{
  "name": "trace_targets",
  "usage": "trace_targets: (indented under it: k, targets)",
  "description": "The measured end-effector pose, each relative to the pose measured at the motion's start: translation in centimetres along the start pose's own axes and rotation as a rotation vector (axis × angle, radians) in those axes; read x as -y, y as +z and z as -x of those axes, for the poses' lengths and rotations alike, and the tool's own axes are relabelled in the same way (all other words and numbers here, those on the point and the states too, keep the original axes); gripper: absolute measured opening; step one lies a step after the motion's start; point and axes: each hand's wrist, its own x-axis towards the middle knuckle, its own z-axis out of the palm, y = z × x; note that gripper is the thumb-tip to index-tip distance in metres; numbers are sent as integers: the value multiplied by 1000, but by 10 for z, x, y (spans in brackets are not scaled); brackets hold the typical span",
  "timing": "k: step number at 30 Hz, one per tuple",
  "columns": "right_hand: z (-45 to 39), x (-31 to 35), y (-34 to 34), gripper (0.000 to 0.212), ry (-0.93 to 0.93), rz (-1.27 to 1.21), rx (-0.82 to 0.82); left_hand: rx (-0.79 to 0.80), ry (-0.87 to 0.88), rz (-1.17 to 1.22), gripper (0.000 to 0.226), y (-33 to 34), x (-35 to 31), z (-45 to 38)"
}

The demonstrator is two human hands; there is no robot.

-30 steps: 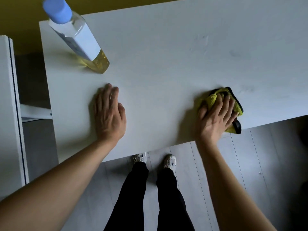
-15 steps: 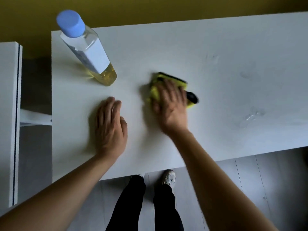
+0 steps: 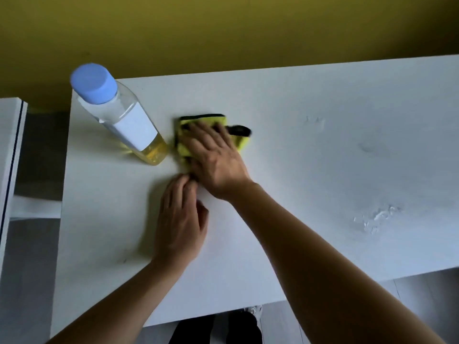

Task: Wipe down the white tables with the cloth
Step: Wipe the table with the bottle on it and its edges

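A yellow cloth with black trim (image 3: 238,141) lies on the white table (image 3: 323,170), just right of the bottle. My right hand (image 3: 213,157) presses flat on the cloth and covers most of it. My left hand (image 3: 181,219) rests palm down on the table just in front of the right hand, fingers slightly curled and holding nothing. A patch of wet streaks (image 3: 377,217) shows on the table's right side.
A clear bottle with a blue cap and yellow liquid (image 3: 119,117) stands at the table's back left corner, close to the cloth. A second white table (image 3: 10,150) stands at the left across a gap. A yellow wall runs behind. My legs show below the front edge.
My right hand has swept the cloth from the table's front right edge to the left and back, up next to the bottle. The left hand stays in much the same spot, fingers now curled.
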Motion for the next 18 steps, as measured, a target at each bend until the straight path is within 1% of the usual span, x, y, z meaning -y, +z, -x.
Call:
trace_targets:
  k: [2,3,4,5,8,11,13,16,17,18]
  targets:
    - [-17,-6,1,56,-135,14,88,-6,-20,-6,48,-1,-2,-2]
    - [-19,-15,2,57,-149,7,93,1,-12,-22,47,-3,-4,-3]
    - [-16,-25,2,57,-121,-10,70,9,2,-34,47,-4,-6,-6]
    - [-11,-36,0,56,-54,-29,25,18,21,-37,47,-4,-8,-12]
    - [9,-86,-14,57,240,-17,-129,63,75,-22,47,7,-16,-46]
    - [20,-153,-40,63,477,56,-172,76,48,-6,49,18,-24,-76]
    - [16,-181,-51,71,652,82,-172,73,25,-7,50,23,-26,-79]
    - [-8,-178,-47,78,891,128,-192,63,34,-7,48,24,-26,-78]
    - [-21,-165,-40,81,904,136,-172,62,35,-10,48,24,-27,-79]
    - [-37,-145,-32,82,852,105,-139,58,32,-18,49,25,-27,-80]
